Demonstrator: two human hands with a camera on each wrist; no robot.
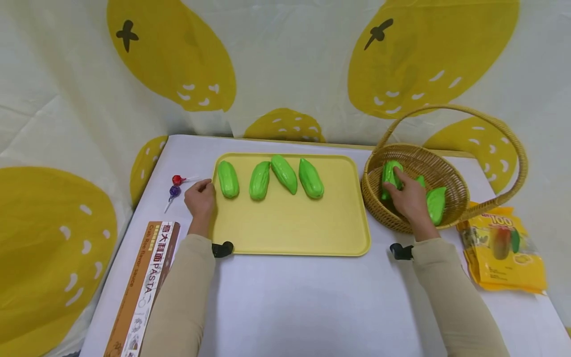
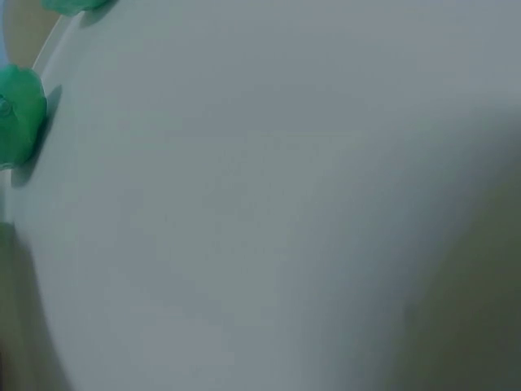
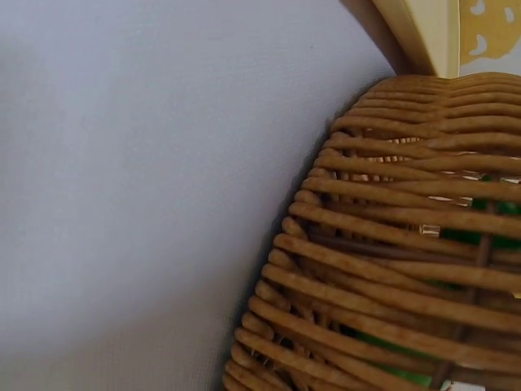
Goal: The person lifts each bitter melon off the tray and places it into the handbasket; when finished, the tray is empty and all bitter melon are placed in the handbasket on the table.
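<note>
The right hand (image 1: 409, 197) has its fingers clamped on a long, shiny green vegetable (image 1: 390, 168) inside the round brown woven basket (image 1: 372, 202). More green pieces (image 1: 436, 204) lie in there. The left hand (image 1: 199, 199) is by the left edge of the flat yellow tray (image 1: 285, 228), fingers curled; I cannot tell if they pinch it. Four green vegetables (image 1: 311, 179) sit on the tray.

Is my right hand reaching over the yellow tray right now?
No, the right hand is inside the wicker basket, right of the yellow tray, holding a green vegetable.
</note>
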